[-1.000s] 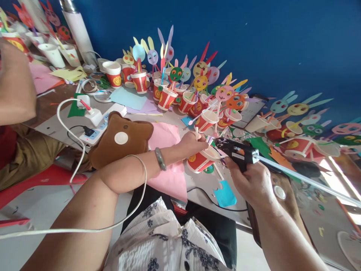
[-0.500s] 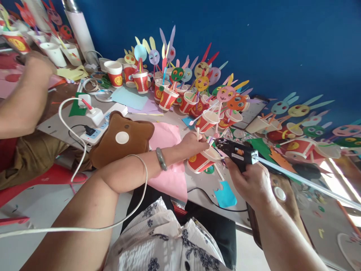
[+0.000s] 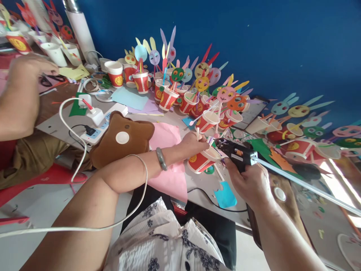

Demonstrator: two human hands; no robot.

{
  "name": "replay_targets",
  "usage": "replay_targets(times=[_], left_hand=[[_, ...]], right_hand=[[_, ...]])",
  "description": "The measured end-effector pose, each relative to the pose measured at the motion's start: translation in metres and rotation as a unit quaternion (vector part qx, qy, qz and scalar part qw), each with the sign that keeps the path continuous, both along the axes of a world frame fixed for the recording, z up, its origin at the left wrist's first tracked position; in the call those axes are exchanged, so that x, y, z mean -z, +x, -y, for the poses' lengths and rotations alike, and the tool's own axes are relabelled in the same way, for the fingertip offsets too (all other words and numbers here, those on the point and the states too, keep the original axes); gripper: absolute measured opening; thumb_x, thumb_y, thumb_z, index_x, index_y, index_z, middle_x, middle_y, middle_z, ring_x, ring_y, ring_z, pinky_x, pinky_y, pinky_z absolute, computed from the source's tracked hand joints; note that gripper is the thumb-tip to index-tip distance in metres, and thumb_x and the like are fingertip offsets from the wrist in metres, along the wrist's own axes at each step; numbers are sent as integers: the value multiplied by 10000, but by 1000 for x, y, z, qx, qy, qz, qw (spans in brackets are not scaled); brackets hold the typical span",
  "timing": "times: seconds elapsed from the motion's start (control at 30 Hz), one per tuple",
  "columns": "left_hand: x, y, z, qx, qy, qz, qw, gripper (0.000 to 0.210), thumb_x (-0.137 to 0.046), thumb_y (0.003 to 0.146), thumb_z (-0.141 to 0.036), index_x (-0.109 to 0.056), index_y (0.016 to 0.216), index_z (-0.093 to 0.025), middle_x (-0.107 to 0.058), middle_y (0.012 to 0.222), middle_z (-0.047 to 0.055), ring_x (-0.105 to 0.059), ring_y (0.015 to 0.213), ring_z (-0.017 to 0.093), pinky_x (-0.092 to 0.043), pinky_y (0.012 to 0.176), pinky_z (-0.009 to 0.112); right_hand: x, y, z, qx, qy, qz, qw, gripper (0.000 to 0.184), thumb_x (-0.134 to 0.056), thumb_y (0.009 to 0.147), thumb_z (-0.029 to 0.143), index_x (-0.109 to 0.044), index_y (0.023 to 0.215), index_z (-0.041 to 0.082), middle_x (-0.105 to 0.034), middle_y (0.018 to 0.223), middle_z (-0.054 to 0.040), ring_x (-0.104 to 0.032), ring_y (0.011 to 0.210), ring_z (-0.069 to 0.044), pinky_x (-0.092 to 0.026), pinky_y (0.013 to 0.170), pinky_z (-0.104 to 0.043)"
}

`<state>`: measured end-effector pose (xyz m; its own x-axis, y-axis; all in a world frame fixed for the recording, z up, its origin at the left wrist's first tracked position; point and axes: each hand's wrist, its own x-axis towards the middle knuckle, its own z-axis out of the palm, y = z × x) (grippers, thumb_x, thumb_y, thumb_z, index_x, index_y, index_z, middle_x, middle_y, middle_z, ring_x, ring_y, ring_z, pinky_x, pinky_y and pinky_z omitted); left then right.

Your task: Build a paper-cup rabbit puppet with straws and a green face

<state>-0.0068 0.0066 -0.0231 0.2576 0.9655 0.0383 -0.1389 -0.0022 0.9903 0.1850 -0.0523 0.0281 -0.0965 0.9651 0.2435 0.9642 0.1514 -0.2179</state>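
Observation:
My right hand [image 3: 249,180] is wrapped round a black hot glue gun [image 3: 237,153], and a long translucent glue stick [image 3: 304,182] runs out of its back. The gun's nozzle points left at a small purple-and-white piece [image 3: 210,140] close to my left fingertips. My left hand [image 3: 193,146] is closed in a pinch over the rim of a red-and-white paper cup [image 3: 200,162]. A short pale stick [image 3: 197,132] rises between its fingers; its lower end is hidden by them. The cup tilts a little on the table.
Several cups with paper rabbit faces [image 3: 202,83] line the blue wall. Left of my forearm lie a brown cushion-like warmer [image 3: 126,137], a power strip [image 3: 97,133] and pink paper [image 3: 169,141]. A white cable [image 3: 121,222] crosses my left arm. A co-worker's hand [image 3: 31,66] is near scissors [image 3: 52,79].
The co-worker's hand at the far left has shifted left, and the dark scissors handles now show beside it. My own hands and the glue gun have hardly moved.

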Motion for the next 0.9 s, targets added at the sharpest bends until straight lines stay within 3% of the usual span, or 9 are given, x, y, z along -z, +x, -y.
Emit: replay_targets(times=[0.13,0.43,0.57,0.7,0.8,0.9], left_hand=[[-1,0,0,1,-6,4,1000,235,-597,678,-201,-446,500,-181,-408,519,-50,-374,514,76,-271,518,257],[-2,0,0,-5,-14,0,1000,204,-601,674,-207,-475,517,-178,-444,536,-45,-414,530,85,-307,524,251],[-4,-1,1,-7,-26,-10,1000,189,-598,673,-207,-480,528,-175,-450,542,-45,-417,535,84,-313,523,247],[-5,-2,0,0,-18,-22,1000,215,-583,683,-219,-448,520,-180,-408,525,-52,-369,515,74,-280,511,252],[-4,-2,0,3,-8,-21,1000,236,-582,689,-229,-425,518,-184,-391,521,-54,-363,520,76,-278,517,253],[-5,-2,0,5,-8,-12,1000,240,-583,679,-220,-412,514,-185,-375,522,-57,-353,528,74,-274,521,249]], right_hand=[[-1,-1,0,-7,-8,12,1000,552,-560,878,516,-338,426,289,-264,368,12,-364,391,-169,-263,473,-334],[2,-1,-2,1,-8,33,999,568,-531,896,549,-332,431,290,-282,374,-4,-425,405,-194,-283,471,-338],[2,0,1,-29,19,39,999,524,-493,924,553,-451,486,269,-378,429,-27,-525,469,-224,-316,472,-339],[3,0,5,-43,24,46,998,453,-475,936,556,-643,689,216,-546,572,-69,-605,572,-249,-375,506,-342],[5,0,5,-44,31,47,997,443,-468,935,558,-674,764,206,-586,624,-84,-644,654,-278,-404,536,-345],[6,1,3,-37,36,48,998,461,-472,931,568,-651,708,206,-592,625,-91,-622,607,-262,-398,524,-345]])
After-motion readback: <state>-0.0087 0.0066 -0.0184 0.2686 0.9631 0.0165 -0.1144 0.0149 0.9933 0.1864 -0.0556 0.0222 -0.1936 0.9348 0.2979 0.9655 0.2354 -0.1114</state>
